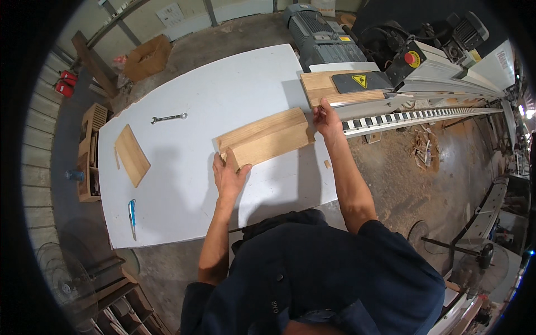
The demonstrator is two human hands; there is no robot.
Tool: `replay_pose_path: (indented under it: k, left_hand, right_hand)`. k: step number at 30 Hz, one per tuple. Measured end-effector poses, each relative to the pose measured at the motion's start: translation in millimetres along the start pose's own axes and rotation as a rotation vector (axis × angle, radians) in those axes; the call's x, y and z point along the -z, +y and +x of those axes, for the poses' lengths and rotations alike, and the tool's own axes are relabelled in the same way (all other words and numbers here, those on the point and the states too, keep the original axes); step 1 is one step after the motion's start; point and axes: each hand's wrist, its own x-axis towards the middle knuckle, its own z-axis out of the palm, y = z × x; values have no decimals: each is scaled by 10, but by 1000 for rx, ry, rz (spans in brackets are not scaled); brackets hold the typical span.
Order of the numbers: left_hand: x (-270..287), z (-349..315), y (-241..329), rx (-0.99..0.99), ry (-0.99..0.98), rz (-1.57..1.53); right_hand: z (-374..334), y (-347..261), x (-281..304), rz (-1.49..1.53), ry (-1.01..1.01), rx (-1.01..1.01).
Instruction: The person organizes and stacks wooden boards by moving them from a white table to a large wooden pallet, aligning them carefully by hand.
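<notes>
A light wooden board [265,137] lies flat on the white table [184,184]. My left hand [228,173] grips its near left end, fingers over the edge. My right hand [326,120] holds its far right end, close to the machine's infeed. A second wooden board [319,86] sits partly under the machine's grey guard plate [360,82], just beyond my right hand.
On the table lie a wrench [168,118], a smaller wooden panel [132,154] and a blue-handled knife [132,215]. The machine has a red stop button [411,57], a motor [318,34] and a long slotted rail [424,115]. Sawdust and scraps cover the floor at right. A cardboard box [147,57] stands beyond the table.
</notes>
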Motion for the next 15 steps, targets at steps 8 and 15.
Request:
replay_pose_path:
  k: [8,15]
  left_hand:
    - [-66,-3,536,71,-134,-807]
    - [-161,119,677,411,-221,-1483]
  right_hand:
    - [-635,306,-47,-293,-117,-67]
    - [-1587,850,-196,-398,-177,-217]
